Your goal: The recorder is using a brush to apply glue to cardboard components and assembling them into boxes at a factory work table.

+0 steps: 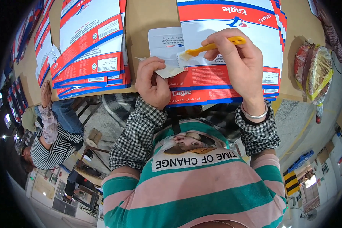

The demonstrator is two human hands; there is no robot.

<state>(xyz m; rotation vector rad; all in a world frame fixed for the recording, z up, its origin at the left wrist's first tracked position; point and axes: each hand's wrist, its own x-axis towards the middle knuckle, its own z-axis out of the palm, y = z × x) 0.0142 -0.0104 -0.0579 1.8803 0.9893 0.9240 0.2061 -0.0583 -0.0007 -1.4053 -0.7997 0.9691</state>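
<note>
My right hand (237,57) grips a small yellow-handled brush (211,46) like a pen, its pale bristles angled down to the left. The bristle tip meets the edge of a white printed carton flap (164,38). My left hand (152,81) is closed, thumb and fingers pinching a bent white corner of this flap. Beneath both hands lies a stack of flat red, white and blue cartons (209,78). Whether the bristles carry glue I cannot tell.
More flat cartons (89,40) are piled on the brown table (138,22) to the left. A plastic-wrapped bundle with yellow tape (317,72) sits at the table's right edge. A co-worker in a striped top (53,148) is at the left, one hand by the cartons.
</note>
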